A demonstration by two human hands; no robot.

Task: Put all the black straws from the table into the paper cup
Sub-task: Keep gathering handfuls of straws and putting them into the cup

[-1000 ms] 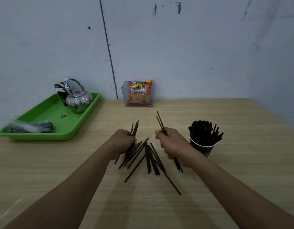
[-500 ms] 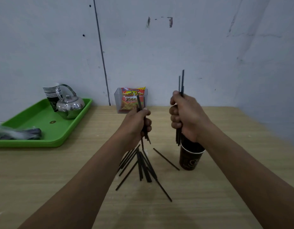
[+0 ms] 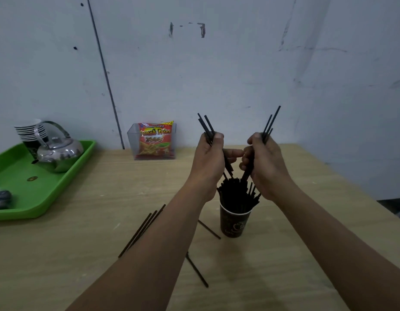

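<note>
Gripping a small bundle of black straws each, both hands hover just above the paper cup (image 3: 235, 223), which stands upright on the wooden table (image 3: 284, 254). The left hand (image 3: 209, 157) is closed around its left bundle (image 3: 205, 125); those straws run steeply, tops leaning up and to the left, lower ends angling down and right toward the cup's mouth. The right hand (image 3: 265, 163) is closed around the right bundle (image 3: 270, 123), whose tops lean up and to the right while the lower ends slant down and left, meeting the packed straws (image 3: 236, 194) already standing in the cup. Those stand roughly upright and fan outward, more so on the right rim.

On the table, loose straws (image 3: 141, 231) lie flat beside the left forearm, long axes running diagonally from near left to far right. One single straw (image 3: 209, 229) lies just left of the cup's base, and another (image 3: 197, 272) lies nearer the camera, both slanting the opposite way.

Along the far edge sit a green tray (image 3: 12, 212) with a metal kettle (image 3: 58, 153) and stacked cups (image 3: 29, 133), and a snack packet (image 3: 155, 141) in a clear holder.
</note>
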